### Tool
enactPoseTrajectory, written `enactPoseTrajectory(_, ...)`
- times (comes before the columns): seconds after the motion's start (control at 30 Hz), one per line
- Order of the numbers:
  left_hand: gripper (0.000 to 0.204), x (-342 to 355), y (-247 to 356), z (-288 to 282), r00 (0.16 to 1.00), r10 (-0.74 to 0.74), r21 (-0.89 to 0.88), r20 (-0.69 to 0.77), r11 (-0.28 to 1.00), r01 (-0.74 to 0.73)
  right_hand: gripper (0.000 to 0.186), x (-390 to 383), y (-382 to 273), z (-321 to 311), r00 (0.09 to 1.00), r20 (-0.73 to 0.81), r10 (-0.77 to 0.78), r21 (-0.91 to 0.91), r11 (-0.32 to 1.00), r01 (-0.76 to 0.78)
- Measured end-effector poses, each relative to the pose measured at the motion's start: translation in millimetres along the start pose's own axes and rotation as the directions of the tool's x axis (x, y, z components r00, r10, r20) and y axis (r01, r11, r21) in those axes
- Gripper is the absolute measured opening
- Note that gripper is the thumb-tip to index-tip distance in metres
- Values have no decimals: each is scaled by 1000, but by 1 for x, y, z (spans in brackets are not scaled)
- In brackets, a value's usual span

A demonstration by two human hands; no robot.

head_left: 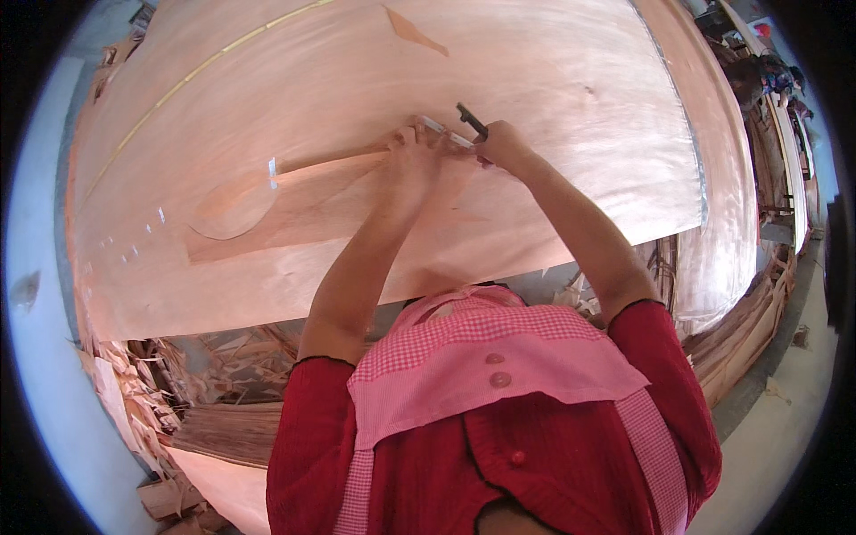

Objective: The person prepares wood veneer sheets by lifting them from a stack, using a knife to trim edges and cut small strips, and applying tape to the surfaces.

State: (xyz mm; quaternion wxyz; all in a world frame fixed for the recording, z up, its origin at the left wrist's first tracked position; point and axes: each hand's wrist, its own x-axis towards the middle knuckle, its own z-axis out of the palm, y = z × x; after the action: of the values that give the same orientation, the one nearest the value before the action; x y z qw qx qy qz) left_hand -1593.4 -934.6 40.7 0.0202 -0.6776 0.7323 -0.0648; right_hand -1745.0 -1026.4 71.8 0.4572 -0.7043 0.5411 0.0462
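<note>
A large thin sheet of pinkish wood veneer (553, 89) lies in front of me. My left hand (415, 159) rests on it near the middle, fingers spread and pressed down. Beside those fingertips, a short whitish strip of tape (432, 125) lies on the veneer. My right hand (506, 147) is closed around a narrow black tool (470, 119), whose end sticks up past the fingers; its working end is hidden, so its exact kind is unclear. A darker, long patch of veneer (312, 201) runs left from under my left wrist.
Small tape pieces (272, 173) dot the left side of the sheet. A yellow strip (192, 73) crosses the far left, and a loose orange sliver (415, 32) lies at the far side. Veneer scraps (241, 361) and stacked veneer (227, 430) sit below the near edge.
</note>
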Motion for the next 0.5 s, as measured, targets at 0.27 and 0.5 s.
enactPoseTrajectory(0.27,41,-21,-19,14,992,-42,-315,-118,949,3,18,21,-9,-25,981,-122,-152,8,988,154)
enactPoseTrajectory(0.5,41,-63,-58,26,976,-21,-498,-216,862,-92,18,32,-75,68,968,190,-165,576,817,26)
